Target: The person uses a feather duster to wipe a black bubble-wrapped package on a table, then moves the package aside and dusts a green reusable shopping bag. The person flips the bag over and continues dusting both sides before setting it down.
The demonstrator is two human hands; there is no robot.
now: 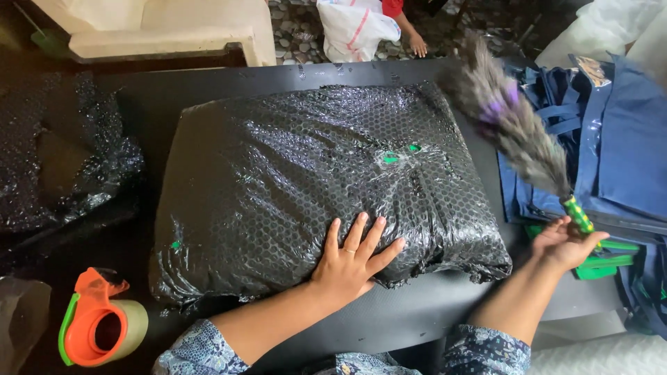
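A large package wrapped in black bubble wrap (299,180) lies on a black table (417,305). My left hand (353,258) rests flat on its near edge, fingers spread, a ring on one finger. My right hand (566,243) grips the green-and-yellow handle of a grey feather duster (511,118). The duster's feathers are blurred and angle up over the package's right end.
An orange tape dispenser (97,323) with a tape roll lies at the near left. Loose black bubble wrap (62,156) is heaped at the left. Folded blue cloth bags (611,153) are stacked at the right. Another person's hand (417,45) shows beyond the table's far edge.
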